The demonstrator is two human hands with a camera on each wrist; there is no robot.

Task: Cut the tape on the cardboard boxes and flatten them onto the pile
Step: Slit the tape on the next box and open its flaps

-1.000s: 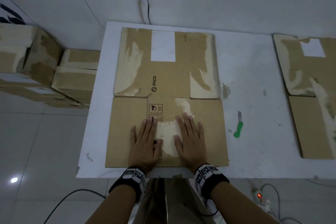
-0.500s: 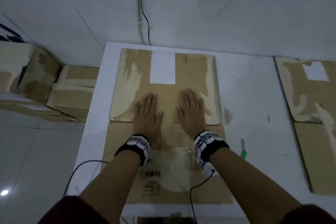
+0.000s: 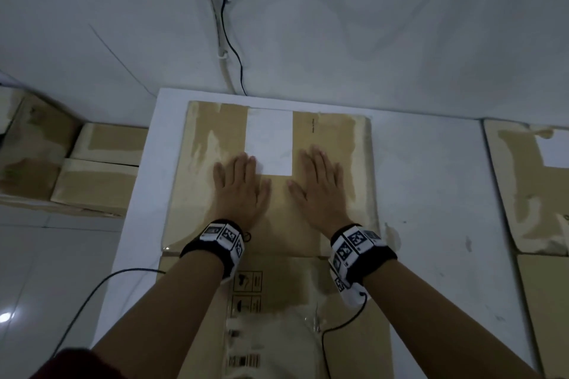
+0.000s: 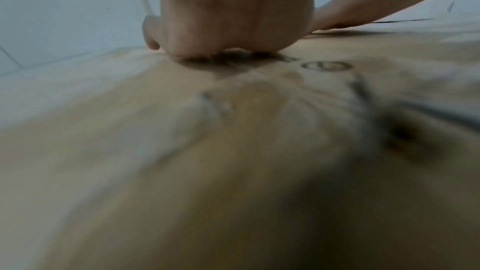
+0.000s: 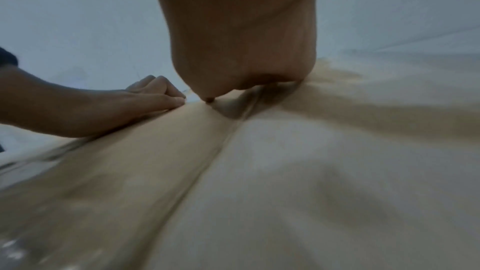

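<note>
White table (image 3: 431,194), flattened tape-streaked cardboard (image 3: 335,144), flat palms.

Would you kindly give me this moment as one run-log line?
phase: flattening | left hand: flat on flattened box | right hand: flat on same box | pile: to the right

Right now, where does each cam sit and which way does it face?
Head: worn on the head, looking down at the flattened box on the white table; both forearms, left hand and right hand flat beside the white label.
Left wrist: low over the cardboard, along the left hand; right hand behind.
Right wrist: low, along the right hand; left hand beside.
Shared: all show both hands on the box.
</note>
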